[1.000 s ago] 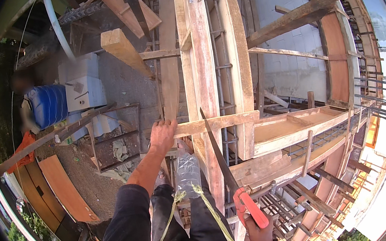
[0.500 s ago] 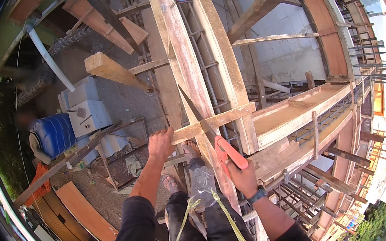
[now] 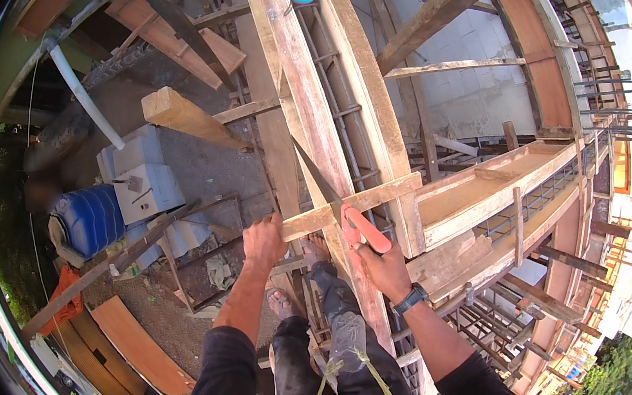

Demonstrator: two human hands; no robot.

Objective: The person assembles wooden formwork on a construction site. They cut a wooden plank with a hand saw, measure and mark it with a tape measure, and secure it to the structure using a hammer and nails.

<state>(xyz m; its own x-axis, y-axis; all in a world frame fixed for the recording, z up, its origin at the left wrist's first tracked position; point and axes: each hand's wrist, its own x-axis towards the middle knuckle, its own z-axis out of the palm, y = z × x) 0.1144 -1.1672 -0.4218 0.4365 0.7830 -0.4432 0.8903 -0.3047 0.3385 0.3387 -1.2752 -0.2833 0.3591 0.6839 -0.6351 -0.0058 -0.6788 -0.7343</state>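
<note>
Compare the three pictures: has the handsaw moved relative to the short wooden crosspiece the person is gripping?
Yes. The handsaw has risen from below the wooden crosspiece to lie across it, held by the right hand.

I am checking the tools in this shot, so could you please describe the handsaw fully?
The handsaw has a long, dark, narrow blade and a bright orange-red handle. The right hand grips the handle. The blade slants up and left from it, lying across the short wooden crosspiece nailed over the formwork boards. The left hand holds that crosspiece's left end.
</note>
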